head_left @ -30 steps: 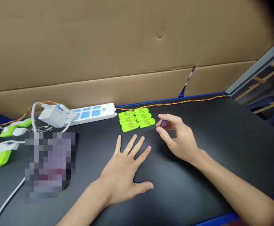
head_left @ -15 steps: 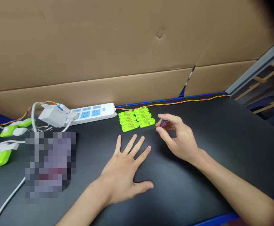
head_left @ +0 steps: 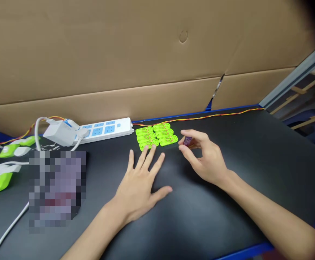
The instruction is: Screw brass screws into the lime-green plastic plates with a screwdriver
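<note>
Fingers spread wide, my left hand (head_left: 139, 184) lies palm down over the black tabletop, holding nothing. Its middle fingertips overlap the front edge of the nearest left piece among several bright green flat pieces (head_left: 166, 139), which lie in two columns. Each piece is oblong with rounded ends and has small dark and reddish marks. To the right of them, my right hand (head_left: 207, 155) pinches a small dark purple object (head_left: 187, 141) between thumb and fingers. Part of that object is hidden by the fingers, so its kind cannot be made out.
Behind, a white power strip (head_left: 123, 127) with blue sockets carries a white adapter (head_left: 58, 133) and plugs. White cables (head_left: 9, 225) run down the left side, near green-and-white pieces (head_left: 1, 181) and a blurred-out dark item (head_left: 62, 184). A cardboard wall (head_left: 146, 54) closes off the back.
My left hand has slid forward and slightly left, so its fingertips now reach the nearest green piece. My right hand holds the purple object in nearly the same place.
</note>
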`<state>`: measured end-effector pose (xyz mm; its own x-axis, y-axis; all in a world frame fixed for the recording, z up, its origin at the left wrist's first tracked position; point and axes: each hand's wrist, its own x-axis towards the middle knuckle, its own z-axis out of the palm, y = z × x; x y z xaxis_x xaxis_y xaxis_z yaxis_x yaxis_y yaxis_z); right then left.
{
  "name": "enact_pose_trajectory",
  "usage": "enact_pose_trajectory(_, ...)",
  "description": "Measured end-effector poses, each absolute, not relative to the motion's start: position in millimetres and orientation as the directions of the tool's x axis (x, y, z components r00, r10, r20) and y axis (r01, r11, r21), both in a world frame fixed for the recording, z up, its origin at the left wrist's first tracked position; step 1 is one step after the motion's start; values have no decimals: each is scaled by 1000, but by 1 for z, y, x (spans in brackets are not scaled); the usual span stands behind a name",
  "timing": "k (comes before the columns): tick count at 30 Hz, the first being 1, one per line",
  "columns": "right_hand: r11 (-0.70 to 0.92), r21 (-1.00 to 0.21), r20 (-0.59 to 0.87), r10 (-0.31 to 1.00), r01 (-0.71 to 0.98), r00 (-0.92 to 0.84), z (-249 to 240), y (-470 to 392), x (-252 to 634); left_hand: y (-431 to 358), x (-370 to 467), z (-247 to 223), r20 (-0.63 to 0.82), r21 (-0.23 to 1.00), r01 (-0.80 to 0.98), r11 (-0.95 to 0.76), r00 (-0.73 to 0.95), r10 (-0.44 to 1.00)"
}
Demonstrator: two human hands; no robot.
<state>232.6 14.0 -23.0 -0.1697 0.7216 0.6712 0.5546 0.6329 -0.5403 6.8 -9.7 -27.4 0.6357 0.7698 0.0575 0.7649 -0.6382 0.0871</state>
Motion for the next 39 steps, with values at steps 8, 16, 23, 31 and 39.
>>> enact_pose_trajectory(8,632,-534,668,722,561,-177,-22,14,233,-4,6,-30,171,3,832,-554,546,820)
enact_pose_trajectory(16,628,-530,676,719,570,-163,-21,13,233,-11,7,-23,326,100,700,-707,648,688)
enact_pose_trajectory(23,626,-491,731,675,605,-105,-17,14,233,-16,8,-18,275,312,541,-781,735,619)
enact_pose_trajectory(31,698,-523,781,622,490,-54,-18,6,229,-14,8,-22,336,288,602,-745,665,667)
enact_pose_trajectory(39,778,-470,808,569,416,-152,-12,-4,213,-11,9,-28,294,295,593,-749,689,662)
